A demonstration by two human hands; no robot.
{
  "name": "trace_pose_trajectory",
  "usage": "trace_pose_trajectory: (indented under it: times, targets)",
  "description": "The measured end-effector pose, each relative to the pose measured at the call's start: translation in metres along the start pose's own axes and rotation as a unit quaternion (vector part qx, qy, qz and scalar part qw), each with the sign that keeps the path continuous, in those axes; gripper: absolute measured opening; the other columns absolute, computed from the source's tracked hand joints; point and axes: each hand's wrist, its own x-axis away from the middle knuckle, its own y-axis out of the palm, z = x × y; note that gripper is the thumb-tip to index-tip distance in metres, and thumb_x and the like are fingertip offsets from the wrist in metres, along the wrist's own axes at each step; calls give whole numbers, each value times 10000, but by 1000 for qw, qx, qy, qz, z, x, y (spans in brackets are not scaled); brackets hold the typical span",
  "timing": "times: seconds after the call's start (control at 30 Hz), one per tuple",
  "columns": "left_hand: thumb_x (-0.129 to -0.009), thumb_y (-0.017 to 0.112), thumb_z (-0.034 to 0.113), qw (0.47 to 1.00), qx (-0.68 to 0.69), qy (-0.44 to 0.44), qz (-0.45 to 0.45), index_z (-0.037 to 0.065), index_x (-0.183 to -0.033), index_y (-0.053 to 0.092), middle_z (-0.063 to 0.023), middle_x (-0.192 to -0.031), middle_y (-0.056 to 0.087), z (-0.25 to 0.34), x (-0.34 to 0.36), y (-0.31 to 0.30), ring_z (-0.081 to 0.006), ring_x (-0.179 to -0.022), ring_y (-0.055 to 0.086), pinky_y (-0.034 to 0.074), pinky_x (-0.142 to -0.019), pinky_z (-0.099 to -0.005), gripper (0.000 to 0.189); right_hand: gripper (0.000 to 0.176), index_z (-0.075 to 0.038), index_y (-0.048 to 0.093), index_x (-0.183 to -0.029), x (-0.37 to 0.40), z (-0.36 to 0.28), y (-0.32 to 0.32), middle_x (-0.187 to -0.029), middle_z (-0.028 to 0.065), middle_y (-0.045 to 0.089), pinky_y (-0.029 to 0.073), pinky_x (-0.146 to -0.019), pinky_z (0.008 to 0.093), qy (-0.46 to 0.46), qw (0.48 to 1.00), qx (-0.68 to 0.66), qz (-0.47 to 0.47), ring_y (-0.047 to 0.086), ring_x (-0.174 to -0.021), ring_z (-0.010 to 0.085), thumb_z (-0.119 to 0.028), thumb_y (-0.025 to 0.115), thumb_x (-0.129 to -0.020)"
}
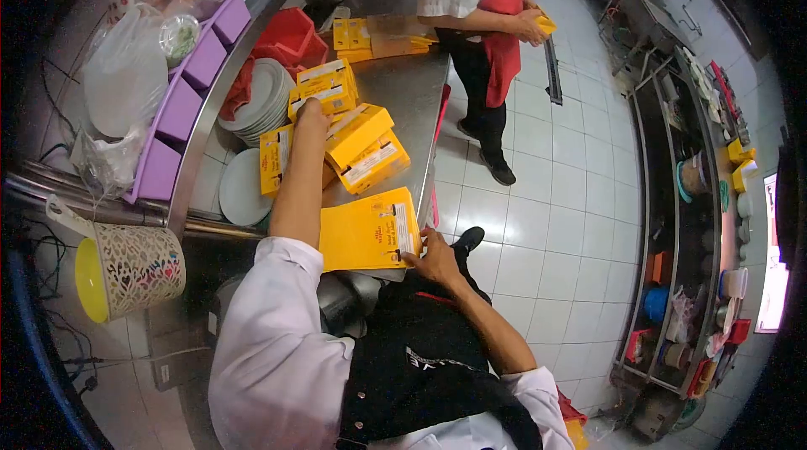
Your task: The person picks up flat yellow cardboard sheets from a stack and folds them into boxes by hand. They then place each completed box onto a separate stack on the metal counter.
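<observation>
Among several yellow cardboard boxes on the metal counter, my left hand (312,121) is closed at a printed yellow box (329,84); its back hides most of the fingers. My right hand (435,258) pinches the right edge of a flat-looking yellow carton (363,230) at the counter's near end. Between the two hands lie more boxes, one a tilted yellow box (360,132) on top of another yellow box (376,164). Left of my forearm stands a smaller yellow box (273,160).
A co-worker (504,21) across the counter holds a yellow piece. Stacked white plates (267,97), a red bin (290,40) and a purple divided tray (181,110) line the left. Shelving (672,223) stands right, beyond the tiled floor (555,248).
</observation>
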Motion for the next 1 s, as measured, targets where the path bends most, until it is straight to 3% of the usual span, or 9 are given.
trace_pose_trajectory:
  times: [0.1,0.2,0.3,0.33,0.4,0.5,0.6,0.83,1.0]
  targets:
    - [-1025,523,317,996,81,31,-29,167,-1361,528,-134,-1292,626,-11,-42,0,-310,-1145,627,545,-919,-520,368,614,12,534,-1234,-3,7,4,-1132,264,672,558,-830,495,4,1000,-13,2,702,-981,413,-395,780,-846]
    - [-968,557,251,998,4,37,-53,153,-1382,528,-110,-1325,642,2,5,3,-311,-1109,678,541,-902,-553,426,526,-3,553,-1208,-10,13,4,-1003,235,724,565,-803,494,20,999,-37,-2,721,-903,401,-333,767,-860]
    - [-921,645,332,990,4,47,-135,100,-1371,530,-129,-1292,649,2,64,5,-300,-1110,668,544,-912,-503,519,499,-9,551,-1217,-9,21,10,-934,215,740,573,-780,482,6,999,-36,27,731,-849,386,-307,757,-874]
    - [-888,695,373,976,-103,101,-161,67,-1375,521,-149,-1305,631,-8,69,0,-307,-1153,643,525,-955,-484,601,485,-9,547,-1220,-9,23,10,-933,210,741,579,-767,468,11,999,-43,31,737,-835,370,-291,753,-883]
    - [-806,792,442,886,-343,230,-213,22,-1421,468,-190,-1388,558,-29,86,-9,-333,-1275,558,460,-1056,-444,811,454,-6,540,-1225,-12,31,11,-931,201,742,587,-739,436,29,994,-104,28,745,-810,333,-253,743,-903]
    - [-679,897,479,637,-625,376,-249,16,-1541,313,-248,-1588,326,-47,161,-30,-383,-1485,319,282,-1210,-452,1141,415,-1,529,-1236,-12,42,13,-929,186,741,590,-701,388,62,971,-229,13,748,-772,273,-193,726,-926]
    - [-687,876,499,521,-725,416,-174,-4,-1572,250,-275,-1627,237,-76,192,-48,-401,-1521,224,193,-1232,-526,1194,407,0,524,-1251,-11,42,13,-930,178,736,589,-687,363,61,966,-252,8,744,-751,246,-164,718,-933]
    - [-825,786,195,464,-682,551,-127,20,-1514,397,-229,-1570,369,-111,197,-59,-375,-1455,344,262,-1194,-530,811,396,-4,538,-1242,-15,52,22,-950,180,720,590,-713,366,49,975,-217,11,735,-800,261,-178,717,-935]
    - [-847,752,159,424,-655,615,-117,21,-1479,452,-216,-1547,408,-121,169,-67,-371,-1420,392,300,-1177,-502,713,338,-12,525,-1251,-13,66,16,-977,141,691,577,-657,320,11,939,-343,31,703,-746,209,-150,669,-978]
